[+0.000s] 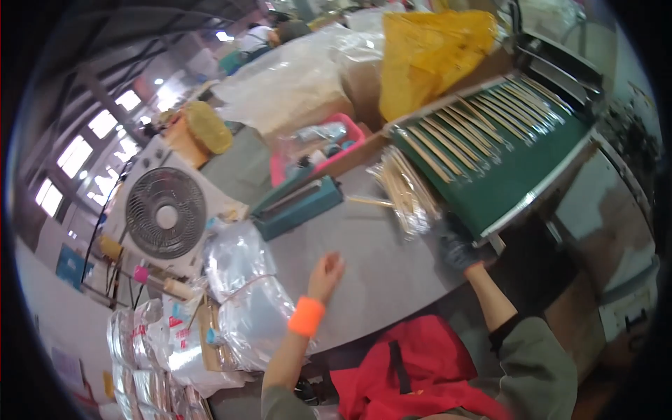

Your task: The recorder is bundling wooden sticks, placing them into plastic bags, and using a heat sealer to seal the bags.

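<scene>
Bare, with an orange wristband, my left hand [327, 274] hovers over the middle of the grey table [371, 280]. Its fingers are curled together, and whether anything small is between them is hidden. My right hand [455, 246] wears a dark glove and is beside the lower end of a pile of wrapped wooden sticks [406, 185], which look like chopsticks in clear sleeves. Its fingers are blurred against the dark background, so their grip does not show. One loose stick [369, 201] juts leftward from the pile. More wrapped sticks lie in a row on the green belt [483, 192].
Left of the pile sits a teal bench sealer [297, 208], with a pink basket [318, 150] behind it. Clear plastic sleeves [252, 301] are stacked at the table's left side, near a fan [166, 213]. A yellow bag [434, 59] lies beyond the belt.
</scene>
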The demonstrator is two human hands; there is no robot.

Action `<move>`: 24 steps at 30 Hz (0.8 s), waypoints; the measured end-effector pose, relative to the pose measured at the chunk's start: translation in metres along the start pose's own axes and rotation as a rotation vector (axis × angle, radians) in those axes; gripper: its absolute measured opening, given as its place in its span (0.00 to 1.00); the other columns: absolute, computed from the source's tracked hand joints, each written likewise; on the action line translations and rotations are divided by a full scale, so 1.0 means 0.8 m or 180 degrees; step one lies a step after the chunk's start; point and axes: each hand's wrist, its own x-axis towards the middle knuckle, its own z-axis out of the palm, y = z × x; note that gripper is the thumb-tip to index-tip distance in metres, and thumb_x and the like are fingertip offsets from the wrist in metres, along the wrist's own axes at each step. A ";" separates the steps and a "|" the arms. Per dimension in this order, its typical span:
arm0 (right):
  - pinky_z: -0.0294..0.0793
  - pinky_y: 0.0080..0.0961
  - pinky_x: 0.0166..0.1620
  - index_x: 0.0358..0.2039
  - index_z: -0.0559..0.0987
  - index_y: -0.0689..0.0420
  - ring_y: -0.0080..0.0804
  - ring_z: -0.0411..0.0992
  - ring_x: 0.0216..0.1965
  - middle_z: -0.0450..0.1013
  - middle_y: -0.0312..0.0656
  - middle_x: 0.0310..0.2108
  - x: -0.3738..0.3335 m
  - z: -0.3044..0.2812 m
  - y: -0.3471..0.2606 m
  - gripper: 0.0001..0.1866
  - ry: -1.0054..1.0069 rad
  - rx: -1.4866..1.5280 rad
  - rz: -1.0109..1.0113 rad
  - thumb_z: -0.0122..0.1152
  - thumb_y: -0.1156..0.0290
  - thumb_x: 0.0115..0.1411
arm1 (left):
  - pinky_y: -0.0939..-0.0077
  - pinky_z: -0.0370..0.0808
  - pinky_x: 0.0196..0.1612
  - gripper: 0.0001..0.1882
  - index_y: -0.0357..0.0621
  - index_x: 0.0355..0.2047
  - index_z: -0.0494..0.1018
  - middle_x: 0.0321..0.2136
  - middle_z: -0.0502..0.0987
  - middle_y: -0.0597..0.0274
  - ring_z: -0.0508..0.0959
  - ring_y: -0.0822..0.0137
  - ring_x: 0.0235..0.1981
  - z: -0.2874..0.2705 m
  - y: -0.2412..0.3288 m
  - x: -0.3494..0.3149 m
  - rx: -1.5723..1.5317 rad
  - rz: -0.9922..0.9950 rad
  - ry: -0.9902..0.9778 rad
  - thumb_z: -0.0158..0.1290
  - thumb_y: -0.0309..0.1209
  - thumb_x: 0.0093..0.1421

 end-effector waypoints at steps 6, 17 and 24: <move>0.69 0.39 0.45 0.50 0.67 0.66 0.48 0.70 0.45 0.70 0.58 0.42 -0.031 -0.093 0.071 0.26 0.0709 0.3765 0.1882 0.49 0.60 0.56 | 0.69 0.65 0.54 0.35 0.31 0.53 0.62 0.49 0.69 0.46 0.68 0.58 0.52 0.047 -0.027 0.228 0.0330 0.0350 0.0043 0.53 0.49 0.56; 0.64 0.42 0.52 0.57 0.61 0.63 0.56 0.66 0.49 0.64 0.61 0.50 0.162 -0.011 0.009 0.35 -0.0528 0.4408 0.1511 0.51 0.52 0.55 | 0.61 0.64 0.53 0.39 0.36 0.59 0.50 0.50 0.65 0.36 0.66 0.43 0.51 0.218 0.037 0.208 -0.0224 0.1384 0.0491 0.55 0.41 0.53; 0.65 0.38 0.52 0.51 0.68 0.64 0.51 0.68 0.47 0.68 0.57 0.48 0.090 -0.194 -0.012 0.32 -0.0132 0.5662 0.1514 0.53 0.51 0.53 | 0.64 0.60 0.56 0.35 0.30 0.58 0.52 0.52 0.63 0.40 0.64 0.49 0.54 0.136 -0.019 0.007 -0.0658 0.1171 0.1811 0.53 0.34 0.54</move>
